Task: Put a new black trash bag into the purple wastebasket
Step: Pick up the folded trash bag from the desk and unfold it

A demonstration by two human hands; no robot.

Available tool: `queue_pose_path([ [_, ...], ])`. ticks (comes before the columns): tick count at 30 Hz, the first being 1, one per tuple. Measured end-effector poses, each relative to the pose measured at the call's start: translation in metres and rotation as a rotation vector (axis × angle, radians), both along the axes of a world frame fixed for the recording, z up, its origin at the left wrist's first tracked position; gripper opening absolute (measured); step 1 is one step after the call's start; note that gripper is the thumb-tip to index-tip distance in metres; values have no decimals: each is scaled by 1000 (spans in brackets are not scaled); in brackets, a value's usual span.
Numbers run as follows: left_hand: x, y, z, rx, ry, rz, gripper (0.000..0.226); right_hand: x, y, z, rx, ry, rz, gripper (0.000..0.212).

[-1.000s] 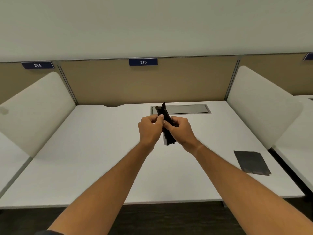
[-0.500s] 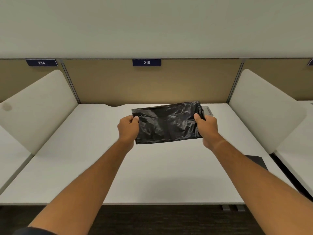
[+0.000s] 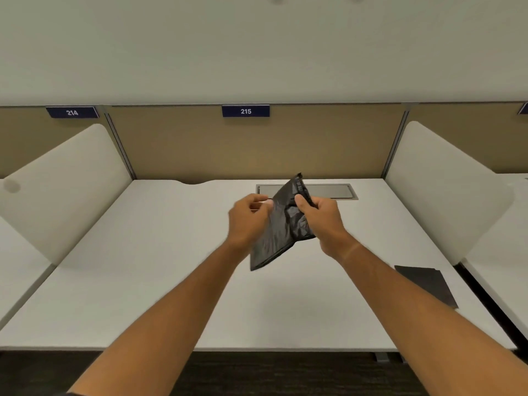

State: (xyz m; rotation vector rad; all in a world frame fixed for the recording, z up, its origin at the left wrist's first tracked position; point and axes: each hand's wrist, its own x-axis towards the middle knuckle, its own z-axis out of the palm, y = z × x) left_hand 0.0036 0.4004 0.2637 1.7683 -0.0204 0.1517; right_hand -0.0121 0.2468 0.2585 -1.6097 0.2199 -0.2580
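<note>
A black trash bag [image 3: 278,230], still partly folded and crumpled, hangs in the air above the white desk [image 3: 171,281]. My right hand [image 3: 321,221] grips its upper right part, thumb pressed on the plastic. My left hand [image 3: 248,221] pinches the bag's left edge near the top; this hand is blurred. The bag's lower corner dangles down to the left. The purple wastebasket is out of sight.
More flat folded black bags [image 3: 425,284] lie on the desk at the right. A grey cable hatch [image 3: 328,191] sits at the back behind the hands. White side dividers [image 3: 65,190] flank the desk; a tan panel carries sign 215 [image 3: 245,111].
Half a second ago the bag was stretched wide between both hands. Now the hands have come together and the bag is bunched and hangs narrower.
</note>
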Motion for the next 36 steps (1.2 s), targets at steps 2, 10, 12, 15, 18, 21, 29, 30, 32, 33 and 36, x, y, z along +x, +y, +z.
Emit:
queue_pose_path([
  [2,-5,-15,4,-32,-9,-96,13,-2,5,1,36,16,69,30],
  [10,-4,-27,0,28,-42,-93,24,-6,-7,4,111,117,170,34],
  [12,-5,-29,0,76,-68,-95,18,-5,-7,3,125,125,162,31],
  [15,-5,-31,-1,117,-91,-69,14,-2,-7,3,131,119,143,26],
  [18,-3,-32,-3,102,-72,-18,15,-1,-5,-1,123,98,129,29],
  [21,2,-29,-5,37,-26,-26,12,2,-5,-5,108,82,65,35],
  [29,24,34,-2,-250,92,100,11,8,-57,-1,90,76,-243,39],
  [30,27,45,-4,-257,102,124,11,7,-65,-1,66,79,-267,42],
  [32,33,68,-9,-265,152,195,10,7,-77,-1,26,90,-318,40],
  [33,35,79,-13,-273,188,239,9,7,-82,0,12,101,-347,37],
  [36,40,110,-25,-296,285,374,5,8,-92,5,8,117,-422,32],
])
